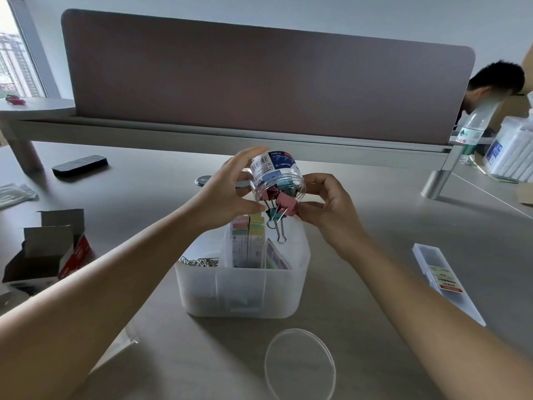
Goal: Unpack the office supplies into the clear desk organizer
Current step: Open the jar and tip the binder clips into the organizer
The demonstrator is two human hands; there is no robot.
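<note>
Progress first: organizer point(239, 290) sits mid-desk w/ stuff already in it. Paper clips point(199, 261) are piled in the left compartment, and colored boxes point(248, 243) stand upright in the middle one, w/ a purple-faced pack just right of them. Front compartments are frosted, so I can't tell what's inside. An opened cardboard box point(47, 246) lies well to the left, looks emptied. Jar lid point(300, 365) lies flat on the desk near me, so the jar is already opened. Left to do, as I judge it: get the binder clips out of the jar, then prob the long clear case point(444, 281) on the right.

I've got the jar point(275, 176) in my left hand point(227, 194), fingers curled round its wall, thumb low near the mouth. It hangs above the organizer's back edge, apart from it. Long axis is tilted, w/ the mouth pointing down and toward me and the labelled base up and away.

Clips point(281, 206) are bunched at the mouth, half out; pink and teal ones, wire handles dangling straight down over the organizer. My right hand point(328, 209) pinches the pink clip at the jar's rim, fingertips narrow on it. They look tangled, so prob a tug is needed rather than a pour.
</note>
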